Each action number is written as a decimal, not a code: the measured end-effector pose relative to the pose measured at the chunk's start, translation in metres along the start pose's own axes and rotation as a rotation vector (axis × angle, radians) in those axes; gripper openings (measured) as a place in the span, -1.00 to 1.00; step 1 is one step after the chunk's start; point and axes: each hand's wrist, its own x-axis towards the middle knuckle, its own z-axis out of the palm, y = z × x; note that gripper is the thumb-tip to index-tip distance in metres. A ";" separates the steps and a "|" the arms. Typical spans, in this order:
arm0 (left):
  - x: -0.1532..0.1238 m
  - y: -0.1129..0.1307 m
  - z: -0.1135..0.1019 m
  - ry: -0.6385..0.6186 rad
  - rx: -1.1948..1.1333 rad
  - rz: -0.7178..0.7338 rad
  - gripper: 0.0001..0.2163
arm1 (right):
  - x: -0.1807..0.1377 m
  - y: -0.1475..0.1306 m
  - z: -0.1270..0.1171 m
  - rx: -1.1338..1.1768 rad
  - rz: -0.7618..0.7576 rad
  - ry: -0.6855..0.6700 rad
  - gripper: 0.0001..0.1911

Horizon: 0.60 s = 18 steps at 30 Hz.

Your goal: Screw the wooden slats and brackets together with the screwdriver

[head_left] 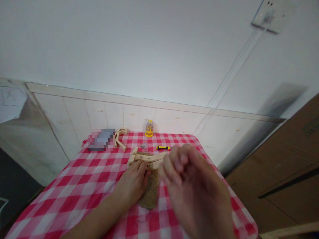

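Note:
My left hand (133, 181) rests on the red-and-white checked tablecloth (82, 186), its fingers pressed against a light wooden frame piece (147, 158) that lies over a brown woven piece (151, 192). My right hand (194, 186) is raised close to the camera, blurred by motion, with fingers curled loosely; nothing shows between them. It hovers just right of the wooden piece.
A small yellow-and-black screwdriver (163, 147) and some screws (144, 145) lie beyond the wooden piece. A yellow bit holder (149, 128) stands at the far edge. Curved wooden parts (120, 137) lie beside a pixelated object (101, 139). A white wall is behind, cardboard (291, 166) at right.

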 end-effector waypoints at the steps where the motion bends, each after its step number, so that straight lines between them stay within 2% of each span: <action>1: 0.002 0.002 -0.001 -0.024 0.015 0.002 -0.81 | 0.019 0.015 -0.012 -0.053 -0.024 0.072 -0.64; 3: 0.006 0.007 -0.005 -0.072 0.052 -0.010 -0.78 | 0.057 0.048 -0.043 -0.368 -0.085 0.169 -0.71; 5: 0.010 0.013 -0.009 -0.113 0.084 -0.037 -0.77 | 0.088 0.082 -0.074 -0.883 -0.029 0.065 -0.80; 6: 0.012 0.015 -0.010 -0.129 0.095 -0.048 -0.77 | 0.098 0.097 -0.088 -0.967 -0.005 0.021 -0.86; 8: 0.014 0.019 -0.012 -0.144 0.112 -0.059 -0.79 | 0.109 0.124 -0.108 -1.063 0.021 -0.056 -0.85; 11: 0.016 0.021 -0.011 -0.144 0.134 -0.053 -0.80 | 0.109 0.149 -0.122 -1.182 0.057 -0.220 -0.72; 15: 0.017 0.020 -0.009 -0.149 0.145 -0.063 -0.78 | 0.102 0.163 -0.126 -1.306 0.106 -0.402 -0.70; 18: 0.017 0.018 -0.009 -0.137 0.138 -0.064 -0.77 | 0.101 0.169 -0.126 -1.387 0.130 -0.484 -0.74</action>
